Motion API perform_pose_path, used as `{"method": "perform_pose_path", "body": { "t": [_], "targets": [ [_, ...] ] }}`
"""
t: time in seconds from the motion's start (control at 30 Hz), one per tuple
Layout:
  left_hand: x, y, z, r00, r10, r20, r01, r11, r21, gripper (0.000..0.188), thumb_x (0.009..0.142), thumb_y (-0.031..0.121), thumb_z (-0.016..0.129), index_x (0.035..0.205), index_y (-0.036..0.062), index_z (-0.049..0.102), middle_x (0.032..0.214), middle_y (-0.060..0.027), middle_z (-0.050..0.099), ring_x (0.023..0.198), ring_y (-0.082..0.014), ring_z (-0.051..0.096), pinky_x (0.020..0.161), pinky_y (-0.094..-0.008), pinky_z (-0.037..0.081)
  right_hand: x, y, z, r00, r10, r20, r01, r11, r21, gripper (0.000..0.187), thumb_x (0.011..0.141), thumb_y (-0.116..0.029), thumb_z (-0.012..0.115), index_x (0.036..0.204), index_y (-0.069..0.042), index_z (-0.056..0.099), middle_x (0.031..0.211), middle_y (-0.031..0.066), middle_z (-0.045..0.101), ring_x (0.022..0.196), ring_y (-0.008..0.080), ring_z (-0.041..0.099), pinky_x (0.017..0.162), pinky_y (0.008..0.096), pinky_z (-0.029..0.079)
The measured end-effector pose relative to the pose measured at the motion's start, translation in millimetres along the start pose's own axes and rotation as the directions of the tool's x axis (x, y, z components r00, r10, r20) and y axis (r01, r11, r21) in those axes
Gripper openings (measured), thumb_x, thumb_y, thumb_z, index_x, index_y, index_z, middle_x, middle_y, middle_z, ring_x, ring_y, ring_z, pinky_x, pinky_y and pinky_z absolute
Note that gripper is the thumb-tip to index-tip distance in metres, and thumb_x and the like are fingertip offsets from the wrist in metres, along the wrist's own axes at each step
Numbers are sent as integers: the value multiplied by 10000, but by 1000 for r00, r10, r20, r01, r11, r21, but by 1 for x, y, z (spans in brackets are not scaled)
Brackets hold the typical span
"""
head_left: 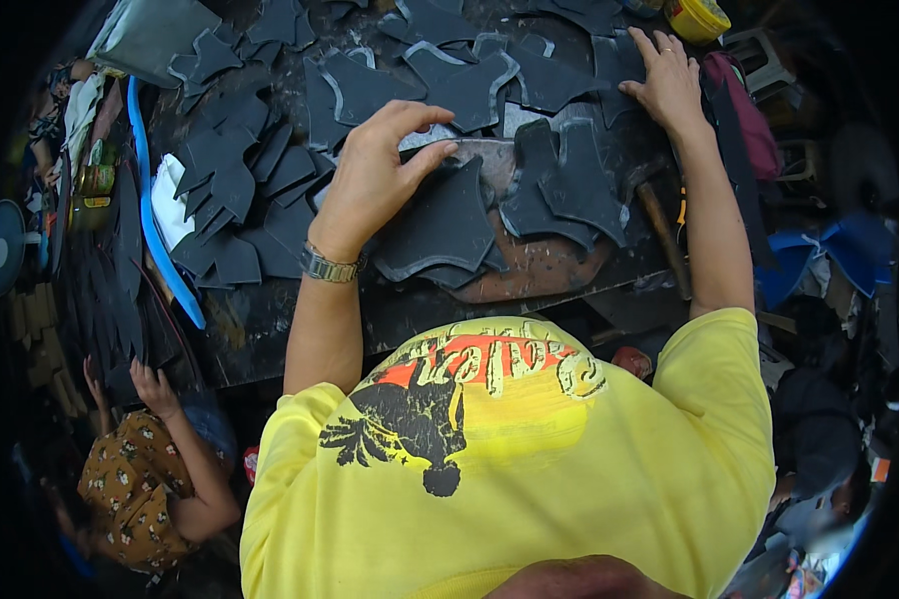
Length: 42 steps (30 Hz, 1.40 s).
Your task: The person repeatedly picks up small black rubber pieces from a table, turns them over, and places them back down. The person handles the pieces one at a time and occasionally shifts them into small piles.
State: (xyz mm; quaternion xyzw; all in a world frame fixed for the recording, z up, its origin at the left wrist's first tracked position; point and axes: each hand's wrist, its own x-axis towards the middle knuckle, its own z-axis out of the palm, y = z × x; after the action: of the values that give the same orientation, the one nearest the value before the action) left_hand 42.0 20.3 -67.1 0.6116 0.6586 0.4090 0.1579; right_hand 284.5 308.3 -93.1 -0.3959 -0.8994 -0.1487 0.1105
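Over the middle of a dark table (245, 344), my left hand (382, 165) hovers with thumb and fingers apart, wearing a metal watch (330, 266); nothing shows between the fingertips. Just below it lies a dark grey cut piece (440, 225) of flat sheet material, stacked on others. My right hand (667, 82) is stretched out at the far right, fingers spread, its fingertips at a dark sheet piece (617, 65). Pieces with pale grey edging (370, 88) lie between and beyond the hands. Two overlapping dark pieces (581, 185) rest on a worn brown board (539, 275).
A wooden-handled tool (663, 235) lies at the right near edge. More cut pieces (220, 170), a blue strip (142, 200) and long dark strips (105, 270) are on the left. A yellow tub (697, 18) stands far right. Another person (140, 489) is at lower left.
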Motion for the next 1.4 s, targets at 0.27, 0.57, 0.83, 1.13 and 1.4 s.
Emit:
{"method": "perform_pose_path", "body": {
  "t": [0.27, 0.57, 0.83, 1.13, 1.4],
  "targets": [
    [0, -14, 11, 997, 61, -49, -50, 979, 197, 277, 847, 180, 684, 1091, 52, 668, 1167, -116, 626, 1122, -295, 563, 955, -372, 444, 9, -55, -5, 976, -192, 98, 56, 662, 747, 768, 760, -331, 765, 1428, -190, 413, 1358, 211, 499, 1299, 309, 447, 1036, 390, 364],
    [-5, -25, 14, 996, 89, -13, -83, 960, 268, 314, 870, 248, 659, 1105, 41, 666, 1211, -132, 616, 1144, -302, 552, 955, -389, 440, 36, -78, 19, 959, -76, 274, -215, 434, 875, 773, 703, -17, 755, 1400, -152, 451, 728, -11, 566, 660, 85, 518, 631, 228, 438],
    [-4, -29, 16, 996, 94, -3, -91, 969, 230, 321, 851, 252, 667, 1062, 10, 670, 1143, -150, 639, 1090, -331, 568, 933, -408, 443, 28, -54, 15, 979, 66, 191, -201, 404, 892, 703, 718, 21, 709, 1367, -140, 491, 678, -24, 546, 612, 62, 499, 594, 211, 419],
    [-2, -19, 11, 1000, -5, 9, 3, 987, 162, 302, 857, 180, 665, 1115, 24, 657, 1174, -142, 630, 1086, -311, 588, 934, -366, 454, 16, -33, 4, 978, 174, 113, -167, 337, 926, 638, 741, 28, 684, 1337, -141, 530, 704, -41, 509, 627, 45, 466, 625, 189, 404],
    [-1, -15, 12, 989, -145, -42, 132, 968, -213, 278, 852, 140, 672, 1094, 5, 665, 1131, -143, 642, 1098, -257, 596, 919, -341, 467, 19, -26, -30, 948, 304, 90, -39, -172, 984, 588, 794, 70, 659, 1340, -31, 466, 805, -16, 571, 739, 69, 561, 660, 199, 460]
  ]
}}
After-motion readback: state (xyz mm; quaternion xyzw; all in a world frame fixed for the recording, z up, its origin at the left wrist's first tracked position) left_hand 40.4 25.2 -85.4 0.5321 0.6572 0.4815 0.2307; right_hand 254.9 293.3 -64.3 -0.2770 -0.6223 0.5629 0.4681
